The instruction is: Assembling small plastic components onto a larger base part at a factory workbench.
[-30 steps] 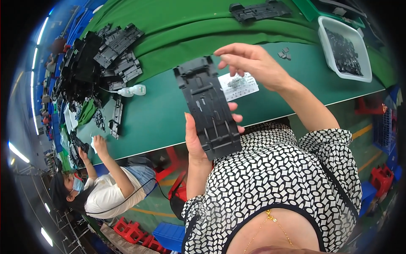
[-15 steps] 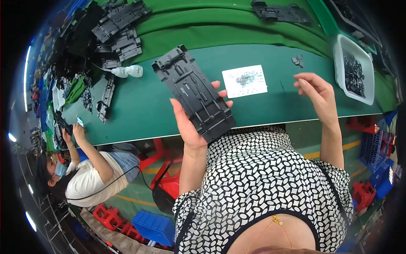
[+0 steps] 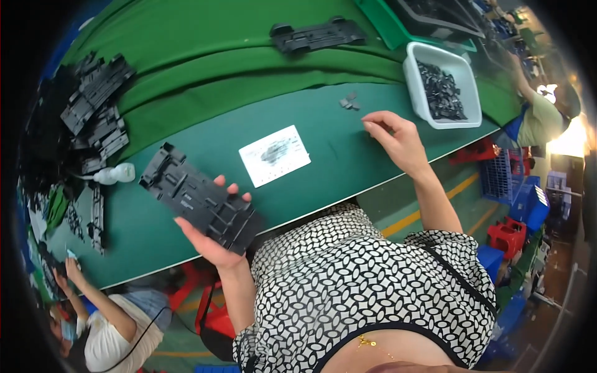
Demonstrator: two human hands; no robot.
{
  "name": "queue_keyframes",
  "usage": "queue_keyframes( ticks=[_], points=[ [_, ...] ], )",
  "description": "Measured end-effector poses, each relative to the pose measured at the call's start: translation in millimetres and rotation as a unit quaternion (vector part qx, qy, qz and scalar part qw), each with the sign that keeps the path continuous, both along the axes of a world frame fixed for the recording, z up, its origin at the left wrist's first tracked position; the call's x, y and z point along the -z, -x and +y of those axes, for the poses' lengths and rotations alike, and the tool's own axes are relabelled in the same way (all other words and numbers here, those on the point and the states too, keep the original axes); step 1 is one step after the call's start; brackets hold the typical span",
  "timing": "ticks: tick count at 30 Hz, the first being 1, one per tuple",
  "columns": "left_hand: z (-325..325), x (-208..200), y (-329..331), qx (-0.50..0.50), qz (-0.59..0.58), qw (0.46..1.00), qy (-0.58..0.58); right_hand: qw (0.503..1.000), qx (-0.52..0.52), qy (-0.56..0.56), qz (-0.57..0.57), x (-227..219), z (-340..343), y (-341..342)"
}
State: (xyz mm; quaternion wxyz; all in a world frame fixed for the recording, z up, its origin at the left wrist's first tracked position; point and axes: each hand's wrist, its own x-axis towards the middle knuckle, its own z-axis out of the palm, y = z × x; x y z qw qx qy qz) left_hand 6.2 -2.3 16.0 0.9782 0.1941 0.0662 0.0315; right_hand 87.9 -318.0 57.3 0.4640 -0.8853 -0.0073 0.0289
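Your left hand (image 3: 214,252) grips one black plate (image 3: 202,202) over the table's (image 3: 329,165) near edge, hiding your palm. Your right hand's (image 3: 398,142) fingers curl inward; I can't tell whether they pinch anything. Nearby lie a few grey pieces (image 3: 350,101), one white tub (image 3: 457,124), one white card (image 3: 258,171); leftward, heaped black parts (image 3: 96,93) overlap uncountably.

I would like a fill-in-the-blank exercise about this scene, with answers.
The person's left hand holds a long part coloured ____.
The white sheet lies on a tabletop coloured ____.
From the sheet, the white bottle is toward the person's ____ side.
From the sheet, the white bin is toward the ____ side.
Answers: black; green; left; right.
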Motion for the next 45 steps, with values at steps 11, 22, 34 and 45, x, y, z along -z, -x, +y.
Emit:
queue_keyframes(
  ticks=[11, 22, 34, 45],
  points=[
    [-1, 1, -4, -0.008, 0.005, 1.0, -0.021, 0.988, 0.008, 0.124, -0.095, 13, -6, -33],
    [1, 3, -3, -0.006, 0.007, 1.0, -0.026, 0.975, -0.067, 0.213, -0.01, -2, -2, -48],
    [1, 2, -7, 0.015, -0.001, 1.0, 0.019, 0.956, -0.076, -0.231, 0.164, -11, 42, -30],
    [3, 7, -5, 0.019, -0.01, 0.999, 0.032, 0.902, -0.063, -0.312, 0.291, -13, 67, -22]
  ],
)
